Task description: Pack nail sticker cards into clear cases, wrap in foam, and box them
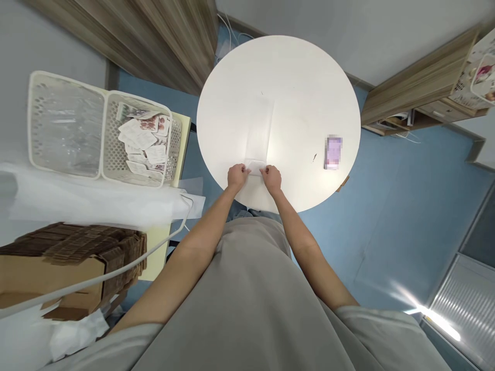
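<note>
A thin, translucent white strip of packing sheet [260, 126] lies lengthwise on the round white table [301, 77]. At its near end is a small flat folded part [255, 166], and whether something is wrapped inside I cannot tell. My left hand [237, 176] pinches the left edge of this folded end, fingers curled. On the opposite edge, my right hand [272, 179] pinches it in the same way. Both hands rest close to the table's near rim.
A blurred purple rectangular object [333, 152] lies at the table's right. To the left stand a white basket of printed packets [143, 139], a basket of clear plastic bags [67, 129], a white sheet roll [96, 201] and stacked cardboard boxes [73, 263].
</note>
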`<state>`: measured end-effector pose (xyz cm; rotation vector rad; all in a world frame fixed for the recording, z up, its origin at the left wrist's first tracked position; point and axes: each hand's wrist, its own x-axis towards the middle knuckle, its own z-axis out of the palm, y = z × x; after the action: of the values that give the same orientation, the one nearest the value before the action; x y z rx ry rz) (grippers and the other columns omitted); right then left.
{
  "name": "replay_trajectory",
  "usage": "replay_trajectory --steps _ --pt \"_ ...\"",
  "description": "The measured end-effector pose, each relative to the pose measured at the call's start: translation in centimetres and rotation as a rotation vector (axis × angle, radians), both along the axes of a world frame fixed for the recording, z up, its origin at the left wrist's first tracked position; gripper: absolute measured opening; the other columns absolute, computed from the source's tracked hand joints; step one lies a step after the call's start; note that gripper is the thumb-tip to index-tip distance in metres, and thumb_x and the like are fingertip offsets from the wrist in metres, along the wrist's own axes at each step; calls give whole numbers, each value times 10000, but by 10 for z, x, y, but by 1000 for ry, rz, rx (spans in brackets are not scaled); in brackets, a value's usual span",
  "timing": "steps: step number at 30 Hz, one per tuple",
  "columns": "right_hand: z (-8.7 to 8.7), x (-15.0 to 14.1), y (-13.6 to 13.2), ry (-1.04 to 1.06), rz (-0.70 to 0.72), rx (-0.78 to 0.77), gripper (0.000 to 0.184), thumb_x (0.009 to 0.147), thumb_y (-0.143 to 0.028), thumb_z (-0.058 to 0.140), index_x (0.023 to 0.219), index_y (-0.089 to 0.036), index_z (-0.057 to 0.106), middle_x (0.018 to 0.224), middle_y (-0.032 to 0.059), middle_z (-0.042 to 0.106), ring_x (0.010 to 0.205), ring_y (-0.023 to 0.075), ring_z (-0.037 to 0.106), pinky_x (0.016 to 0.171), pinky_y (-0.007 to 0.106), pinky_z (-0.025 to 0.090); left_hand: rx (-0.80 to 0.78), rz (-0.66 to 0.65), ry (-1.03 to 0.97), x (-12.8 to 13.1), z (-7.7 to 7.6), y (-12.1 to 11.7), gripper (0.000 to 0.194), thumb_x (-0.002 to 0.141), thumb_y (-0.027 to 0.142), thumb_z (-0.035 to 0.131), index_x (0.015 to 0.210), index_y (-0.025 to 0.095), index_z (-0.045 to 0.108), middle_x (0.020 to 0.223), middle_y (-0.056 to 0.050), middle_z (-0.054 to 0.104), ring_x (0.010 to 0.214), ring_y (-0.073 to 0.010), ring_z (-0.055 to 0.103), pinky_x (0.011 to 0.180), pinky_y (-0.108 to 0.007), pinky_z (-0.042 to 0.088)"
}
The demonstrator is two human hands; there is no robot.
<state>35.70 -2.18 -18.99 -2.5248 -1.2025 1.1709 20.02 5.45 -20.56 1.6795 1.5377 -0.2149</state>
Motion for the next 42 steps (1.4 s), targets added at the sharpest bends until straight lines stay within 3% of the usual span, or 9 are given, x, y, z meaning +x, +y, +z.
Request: replay_trajectory --steps 4,7,13,19,23,29,34,38,42 --pt "3 -3 13 -76 -37 25 347 1088 -303 597 1413 -180 595 1397 163 663 1227 295 662 996 421 577 131 1 20 11 -1 0 334 957 260 716 1282 195 674 1311 -169 707 1225 -348 662 1051 -482 540" --pt "2 -3 16 -117 119 148 448 1066 -172 566 1514 -147 559 1563 210 576 1447 318 547 1173 477 504 225 -208 -100 15 -2 2 464 999 146 561 1462 133 595 1577 -237 571 1486 -374 524 1225 -541 441" --pt "-12 7 10 4 392 236 540 1089 -105 378 1598 -164 549 1696 148 524 1595 242 460 1323 467 383 138 -443 -238 16 -10 6 598 1039 128 362 1623 122 491 1704 -180 503 1632 -285 405 1357 -486 310" --pt "-17 7 -35 66 511 249 706 1033 -238 648 1701 -167 430 1780 174 387 1669 304 362 1318 517 398 158 -639 -254 -17 -2 -16 744 936 231 593 1659 110 460 1722 -218 463 1621 -356 417 1356 -549 297" --pt "-18 -4 -79 77 602 278 684 1054 -190 588 1712 -136 411 1796 186 341 1685 309 330 1323 503 380 109 -680 -238 -47 7 -48 813 901 239 650 1682 154 437 1760 -184 422 1640 -334 392 1367 -538 270" --pt "-15 -6 -98 145 535 298 617 1125 -398 548 1682 -149 456 1773 168 403 1628 286 438 1281 428 433 -8 -508 -254 -56 9 -57 713 957 347 646 1627 141 516 1729 -165 482 1609 -316 448 1363 -489 286" --pt "-6 0 -68 132 284 204 449 1159 -408 453 1520 -187 603 1516 136 680 1318 247 703 1082 362 567 -72 -223 -199 -42 7 -29 456 1004 511 630 1320 205 749 1359 -133 773 1256 -322 710 1096 -396 545" --pt "-4 -1 -39 83 144 90 311 1142 -381 478 1233 -199 713 1304 112 730 1104 225 745 950 346 589 -59 -116 -47 -28 3 -13 401 998 585 637 892 220 765 959 -144 787 965 -335 718 909 -422 562" --pt "-3 -3 -15 14 24 -32 227 1101 -359 561 1206 -210 696 1272 114 724 1105 258 724 936 390 596 -39 -47 12 -12 1 -10 300 1007 492 652 950 217 757 1007 -160 772 1019 -361 712 946 -471 552"
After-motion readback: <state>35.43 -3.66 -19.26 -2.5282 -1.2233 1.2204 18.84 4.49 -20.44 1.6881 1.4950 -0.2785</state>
